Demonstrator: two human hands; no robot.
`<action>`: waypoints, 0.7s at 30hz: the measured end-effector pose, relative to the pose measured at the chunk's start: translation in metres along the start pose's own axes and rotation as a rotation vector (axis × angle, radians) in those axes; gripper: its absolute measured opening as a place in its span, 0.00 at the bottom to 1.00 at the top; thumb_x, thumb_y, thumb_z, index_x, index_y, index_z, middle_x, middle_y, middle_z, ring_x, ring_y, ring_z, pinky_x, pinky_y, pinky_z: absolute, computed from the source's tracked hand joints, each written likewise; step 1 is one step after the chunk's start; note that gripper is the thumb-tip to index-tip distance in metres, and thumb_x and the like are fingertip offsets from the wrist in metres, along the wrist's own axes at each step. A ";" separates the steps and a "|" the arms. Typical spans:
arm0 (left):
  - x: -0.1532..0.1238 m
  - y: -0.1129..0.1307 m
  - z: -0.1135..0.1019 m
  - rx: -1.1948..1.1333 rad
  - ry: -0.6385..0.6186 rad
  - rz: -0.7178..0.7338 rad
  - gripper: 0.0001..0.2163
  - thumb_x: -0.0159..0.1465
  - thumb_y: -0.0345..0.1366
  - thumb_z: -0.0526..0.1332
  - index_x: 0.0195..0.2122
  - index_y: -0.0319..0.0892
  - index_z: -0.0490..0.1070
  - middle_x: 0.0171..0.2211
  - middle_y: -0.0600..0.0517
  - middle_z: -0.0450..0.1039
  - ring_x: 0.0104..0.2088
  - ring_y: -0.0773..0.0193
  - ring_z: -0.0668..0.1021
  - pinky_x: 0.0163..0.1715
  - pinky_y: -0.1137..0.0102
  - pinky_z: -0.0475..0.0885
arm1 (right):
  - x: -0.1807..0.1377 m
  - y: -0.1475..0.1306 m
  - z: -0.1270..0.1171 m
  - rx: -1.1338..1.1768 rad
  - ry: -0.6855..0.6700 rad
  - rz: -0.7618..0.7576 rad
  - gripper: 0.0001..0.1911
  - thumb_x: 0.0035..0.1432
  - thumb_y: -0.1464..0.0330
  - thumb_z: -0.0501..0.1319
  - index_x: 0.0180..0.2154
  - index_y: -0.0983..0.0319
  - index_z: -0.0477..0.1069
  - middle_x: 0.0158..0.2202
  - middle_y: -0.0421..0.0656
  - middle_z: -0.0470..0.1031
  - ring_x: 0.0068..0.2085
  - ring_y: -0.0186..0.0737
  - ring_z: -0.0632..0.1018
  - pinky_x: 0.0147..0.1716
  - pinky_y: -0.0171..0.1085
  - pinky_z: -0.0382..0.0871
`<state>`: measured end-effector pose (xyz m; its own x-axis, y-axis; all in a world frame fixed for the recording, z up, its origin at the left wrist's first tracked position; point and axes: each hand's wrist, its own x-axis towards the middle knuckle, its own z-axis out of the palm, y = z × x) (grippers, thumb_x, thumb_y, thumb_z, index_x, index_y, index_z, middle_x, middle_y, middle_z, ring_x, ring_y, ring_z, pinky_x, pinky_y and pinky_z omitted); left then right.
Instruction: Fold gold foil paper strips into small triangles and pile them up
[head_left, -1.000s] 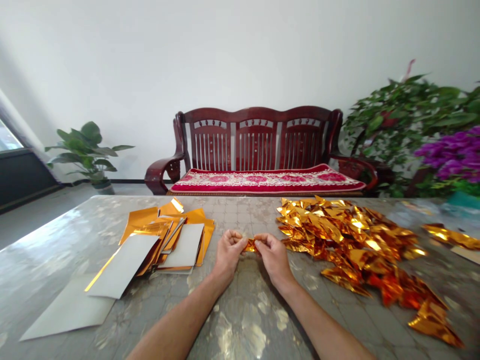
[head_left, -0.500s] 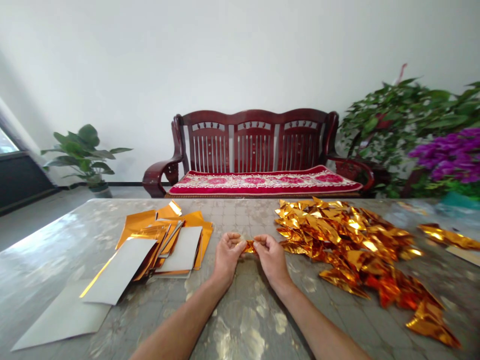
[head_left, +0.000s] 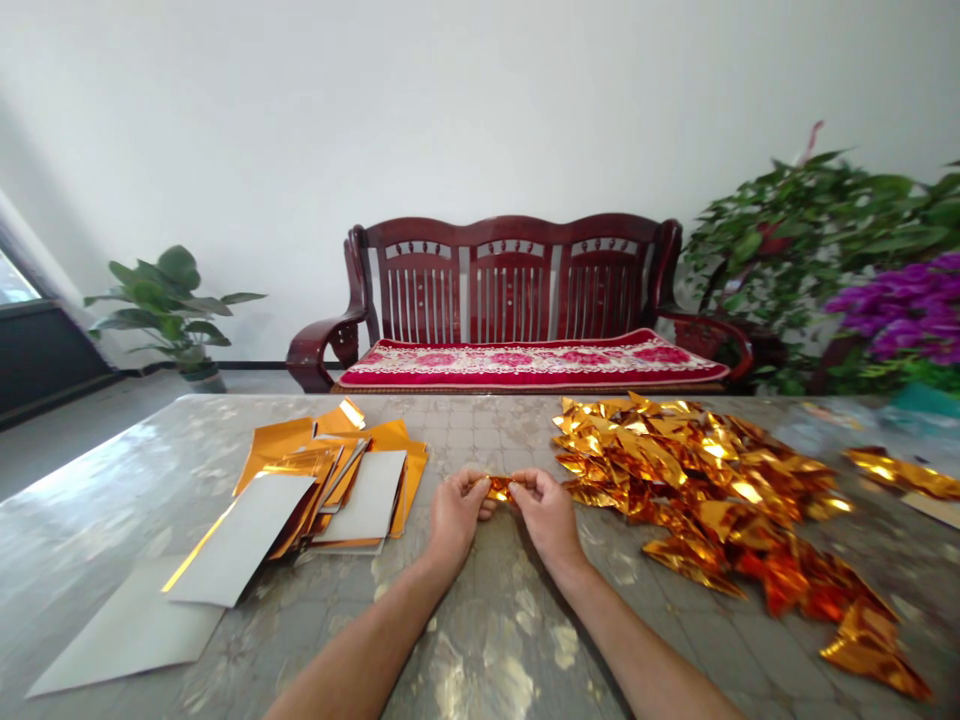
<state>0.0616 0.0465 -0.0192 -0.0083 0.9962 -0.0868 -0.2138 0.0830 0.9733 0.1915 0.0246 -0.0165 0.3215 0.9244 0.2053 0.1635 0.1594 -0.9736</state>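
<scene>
Both the left hand (head_left: pixel 452 512) and right hand (head_left: pixel 549 512) stayed pinched on the foil (head_left: pixel 499 489), pulled slightly wider, pile (head_left: pixel 697 480) at two o'clock.

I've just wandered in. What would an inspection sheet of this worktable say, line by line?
Surface: glossy patterned table, glare patches.
Work things: small gold foil piece held at centre; flat gold-and-white sheets fanned at left; pile of folded gold pieces at right.
Clutter: stray gold strip at far right edge.
Hands: left hand and right hand, fingertips closed on the foil piece, forearms bare.
Cables: nothing seen.
Surroundings: dark wooden bench with red cushion, leafy plant left, bushy plant and purple flowers right, white wall.
</scene>
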 end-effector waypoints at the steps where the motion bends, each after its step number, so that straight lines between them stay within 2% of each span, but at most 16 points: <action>1: 0.001 -0.001 0.000 0.010 -0.001 0.006 0.10 0.53 0.37 0.71 0.29 0.36 0.74 0.18 0.54 0.73 0.17 0.71 0.74 0.18 0.78 0.69 | 0.000 0.000 0.000 -0.014 -0.011 0.004 0.12 0.47 0.60 0.62 0.31 0.61 0.73 0.29 0.45 0.79 0.31 0.44 0.79 0.31 0.39 0.73; 6: 0.001 0.000 -0.003 0.042 0.003 0.039 0.11 0.54 0.40 0.70 0.30 0.37 0.75 0.18 0.54 0.74 0.18 0.70 0.75 0.18 0.78 0.69 | 0.000 -0.005 -0.002 -0.037 -0.114 0.056 0.16 0.52 0.56 0.59 0.33 0.62 0.75 0.24 0.42 0.77 0.22 0.40 0.76 0.22 0.36 0.69; 9: 0.000 0.001 -0.003 0.055 0.000 0.049 0.11 0.54 0.41 0.69 0.29 0.37 0.75 0.18 0.54 0.74 0.17 0.70 0.74 0.18 0.78 0.68 | -0.002 -0.008 -0.002 -0.019 -0.128 0.089 0.17 0.53 0.56 0.59 0.35 0.62 0.75 0.22 0.40 0.76 0.19 0.38 0.74 0.17 0.33 0.65; 21: -0.007 0.009 0.003 0.027 -0.027 0.030 0.18 0.49 0.49 0.70 0.26 0.38 0.70 0.15 0.56 0.71 0.14 0.73 0.69 0.15 0.79 0.63 | -0.006 -0.008 0.001 0.141 -0.093 0.176 0.19 0.48 0.53 0.65 0.30 0.63 0.74 0.20 0.40 0.74 0.19 0.35 0.73 0.15 0.30 0.61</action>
<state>0.0623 0.0401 -0.0092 0.0116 0.9986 -0.0520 -0.1874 0.0533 0.9808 0.1870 0.0183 -0.0101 0.2450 0.9691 0.0272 -0.0219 0.0335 -0.9992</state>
